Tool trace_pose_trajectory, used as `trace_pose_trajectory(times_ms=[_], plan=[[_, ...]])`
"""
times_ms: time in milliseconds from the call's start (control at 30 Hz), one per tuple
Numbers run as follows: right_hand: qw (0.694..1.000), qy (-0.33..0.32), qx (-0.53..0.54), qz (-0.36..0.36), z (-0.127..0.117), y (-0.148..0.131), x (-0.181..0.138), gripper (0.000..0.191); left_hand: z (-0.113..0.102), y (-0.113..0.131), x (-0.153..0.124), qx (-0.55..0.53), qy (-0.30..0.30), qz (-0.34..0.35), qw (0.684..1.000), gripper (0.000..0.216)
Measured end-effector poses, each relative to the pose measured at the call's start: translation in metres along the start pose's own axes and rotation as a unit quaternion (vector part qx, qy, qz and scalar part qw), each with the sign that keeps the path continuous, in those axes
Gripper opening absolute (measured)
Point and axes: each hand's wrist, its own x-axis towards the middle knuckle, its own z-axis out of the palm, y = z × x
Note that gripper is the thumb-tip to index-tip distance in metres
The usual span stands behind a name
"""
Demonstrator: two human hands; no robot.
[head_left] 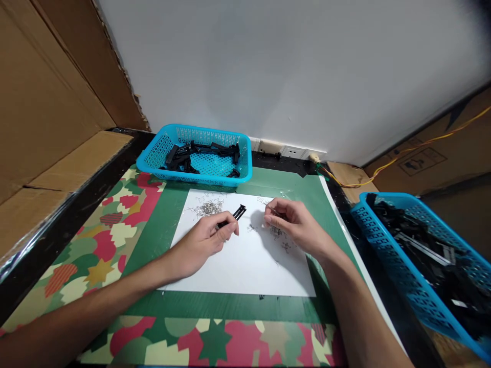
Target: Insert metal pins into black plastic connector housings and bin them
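In my left hand (pixel 209 237) is a slim black plastic part (pixel 238 212), its slotted end sticking out past the thumb and fingertips. My right hand (pixel 291 222) is pinched, thumb against fingers; what lies between the fingertips is too small to make out. Both hands are over a white sheet of paper (pixel 238 273). A pile of small thin metal pieces (pixel 210 207), like tiny bent wires, lies beyond my left hand. More of these metal pieces (pixel 276 232) are scattered beneath and beside my right hand, which partly hides them.
A blue basket (pixel 192 177) with several black parts stands at the back against the wall. Another blue basket (pixel 418 202), full of black parts, sits at the right. Wall sockets (pixel 293 152) and a yellow cable (pixel 383 171) run behind the table; cardboard (pixel 80 158) stands at the left.
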Motion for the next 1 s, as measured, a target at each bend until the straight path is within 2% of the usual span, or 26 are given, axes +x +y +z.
trace_pose_trajectory(times_ms=[167, 333, 567, 800, 1000], plan=[[0.99, -0.013, -0.137, -0.016, 0.009, -0.001, 0.0, 0.009, 0.0, -0.001, 0.001, -0.01, 0.011, 0.006, 1.0, 0.037], [0.98, 0.002, -0.197, -0.018, 0.017, -0.001, 0.0, 0.004, 0.0, -0.001, 0.001, -0.006, 0.01, 0.002, 1.0, 0.036], [0.981, -0.011, -0.194, -0.027, 0.013, 0.0, -0.002, 0.01, -0.001, -0.003, 0.0, 0.009, 0.01, 0.005, 1.0, 0.035], [0.995, -0.029, -0.089, -0.03, 0.011, -0.005, -0.003, 0.006, -0.002, -0.001, 0.0, 0.012, -0.001, 0.011, 1.0, 0.035], [0.995, -0.002, -0.095, -0.043, 0.01, -0.006, -0.003, 0.008, -0.001, 0.002, -0.001, 0.012, -0.003, 0.014, 1.0, 0.037]])
